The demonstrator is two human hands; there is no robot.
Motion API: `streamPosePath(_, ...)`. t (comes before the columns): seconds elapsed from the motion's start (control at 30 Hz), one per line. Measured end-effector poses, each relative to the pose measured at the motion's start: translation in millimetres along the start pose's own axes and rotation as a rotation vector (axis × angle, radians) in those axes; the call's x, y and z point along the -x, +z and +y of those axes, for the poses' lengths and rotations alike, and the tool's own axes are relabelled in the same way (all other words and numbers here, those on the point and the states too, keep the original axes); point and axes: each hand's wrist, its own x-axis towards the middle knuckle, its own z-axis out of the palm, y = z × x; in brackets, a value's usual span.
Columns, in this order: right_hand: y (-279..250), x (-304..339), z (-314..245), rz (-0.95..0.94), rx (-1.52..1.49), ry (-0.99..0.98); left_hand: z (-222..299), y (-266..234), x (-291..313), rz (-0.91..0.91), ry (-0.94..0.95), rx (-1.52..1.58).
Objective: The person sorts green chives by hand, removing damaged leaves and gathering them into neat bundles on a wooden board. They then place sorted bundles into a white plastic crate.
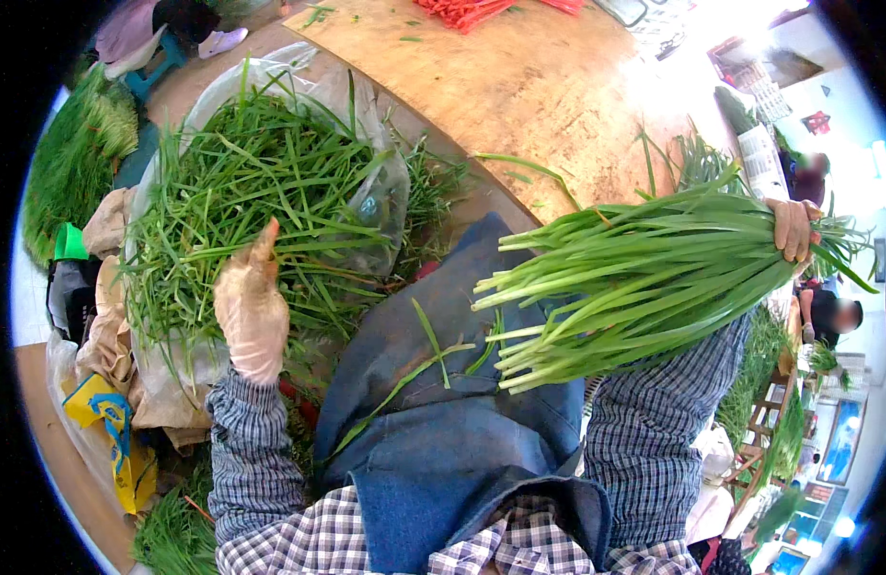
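While the right hand (793, 230) squeezes a big bunch of green stalks (644, 278) by its leafy end, the pale cut ends stick out over the blue apron (443, 422). To the left of the apron, the gloved left hand (251, 307) reaches with loose fingers, holding nothing, onto the heap of loose greens (241, 192) in a clear plastic bag (390, 196). Behind the apron lies a round wooden table (519, 86).

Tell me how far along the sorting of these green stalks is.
Done: the right hand grips a thick bundle of stalks with pale ends lined up. In hand: the gloved left hand reaches into the loose greens in the plastic-lined basket. Left: that large pile is unbundled, so much seemingly remains.
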Motion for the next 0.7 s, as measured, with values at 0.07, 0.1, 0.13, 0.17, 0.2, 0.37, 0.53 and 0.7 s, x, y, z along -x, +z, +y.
streamPosePath(0.07, 8, 0, 1, 0.037, 0.006, -0.008, 9, -4, -14, -0.036, 0.130, -0.475)
streamPosePath(0.1, 10, -1, 4, 0.043, 0.000, -0.006, 20, -2, -19, -0.016, 0.207, -0.301)
streamPosePath(0.13, 13, -3, 6, 0.046, -0.012, -0.013, 37, 0, -28, 0.005, 0.284, -0.125)
streamPosePath(0.17, 19, -5, 5, 0.048, -0.018, -0.016, 53, 8, -36, 0.024, 0.363, 0.062)
streamPosePath(0.2, 22, -8, 10, 0.039, -0.041, -0.029, 60, 14, -43, -0.079, 0.376, 0.282)
streamPosePath(0.37, 36, -28, 35, -0.003, -0.197, -0.115, 124, 39, -64, -0.748, 0.124, 0.880)
streamPosePath(0.53, 67, -75, 56, -0.049, -0.316, -0.218, 163, 77, -69, -1.101, 0.293, 1.246)
streamPosePath(0.7, 55, -71, 117, 0.135, -0.403, -0.283, 133, 65, -45, -1.453, -0.255, 1.710)
